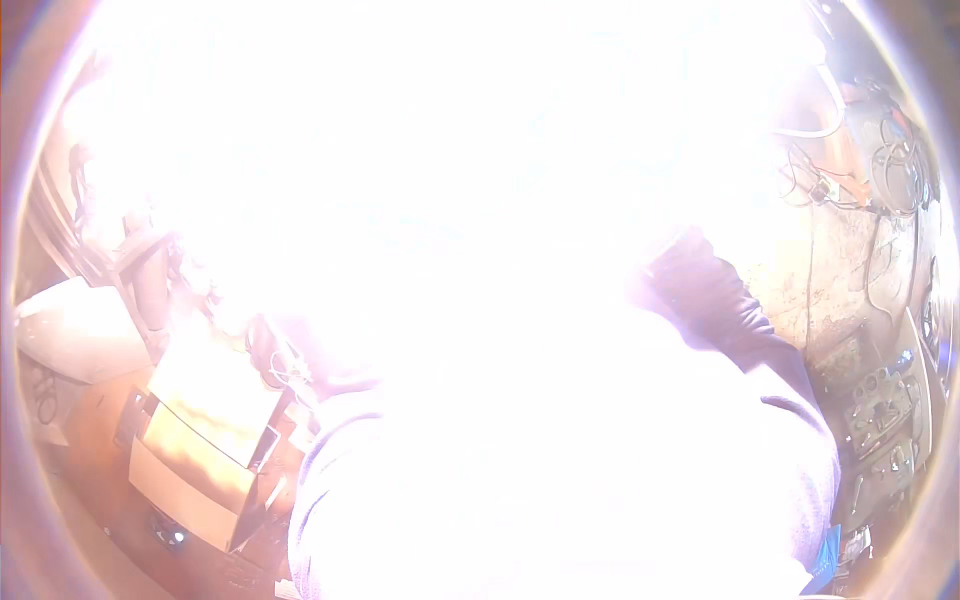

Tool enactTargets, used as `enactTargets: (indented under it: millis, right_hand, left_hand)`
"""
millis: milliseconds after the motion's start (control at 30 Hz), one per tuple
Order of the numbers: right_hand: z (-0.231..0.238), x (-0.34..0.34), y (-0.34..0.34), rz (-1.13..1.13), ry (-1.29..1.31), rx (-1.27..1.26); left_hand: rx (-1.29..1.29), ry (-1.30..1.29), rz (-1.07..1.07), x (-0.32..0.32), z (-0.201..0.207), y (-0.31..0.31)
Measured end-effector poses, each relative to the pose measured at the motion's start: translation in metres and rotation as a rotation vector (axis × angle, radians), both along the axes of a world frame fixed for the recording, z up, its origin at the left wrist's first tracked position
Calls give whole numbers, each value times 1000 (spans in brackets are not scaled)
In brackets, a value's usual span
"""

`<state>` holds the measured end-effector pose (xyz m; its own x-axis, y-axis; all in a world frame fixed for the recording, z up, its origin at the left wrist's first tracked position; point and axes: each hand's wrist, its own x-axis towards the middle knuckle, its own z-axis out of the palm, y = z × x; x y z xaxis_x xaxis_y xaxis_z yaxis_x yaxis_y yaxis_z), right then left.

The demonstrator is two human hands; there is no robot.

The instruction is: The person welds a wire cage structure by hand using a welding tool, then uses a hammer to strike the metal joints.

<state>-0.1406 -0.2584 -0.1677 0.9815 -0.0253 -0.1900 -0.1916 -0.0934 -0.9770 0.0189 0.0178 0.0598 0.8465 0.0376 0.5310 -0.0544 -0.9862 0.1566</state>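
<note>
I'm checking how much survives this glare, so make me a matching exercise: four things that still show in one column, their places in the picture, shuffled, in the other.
Things:
A. cardboard box
B. coiled cable
C. person's right sleeve
D. small blue item, kind unclear

Places:
1. right of the middle, about mid-height
2. bottom right, near the lower edge
3. lower left
4. upper right, near the rim

Pairs: A-3, B-4, C-1, D-2
</note>
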Motion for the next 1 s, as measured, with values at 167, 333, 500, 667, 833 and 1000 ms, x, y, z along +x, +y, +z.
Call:
enactTargets:
  millis: [167, 333, 500, 667, 833, 1000]
  right_hand:
    - [9, 11, -5, -77, 105, -31]
    - [37, 13, 2, -47, 108, 165]
    - [50, 15, 4, -72, 25, 31]
    - [19, 14, 6, -53, 112, 120]
    - [24, 15, 6, -13, 80, 62]
    - [-2, 15, 3, 94, -7, -17]
  left_hand:
    - [-81, 160, -138, 2, 8, -7]
    - [-253, 161, -160, -1, 12, -10]
    - [-331, 161, -117, -2, 8, -8]
    - [-181, 108, -123, 0, 6, -4]
    - [-135, 111, -93, -2, 8, -4]
    - [-166, 166, -64, -3, 11, -14]
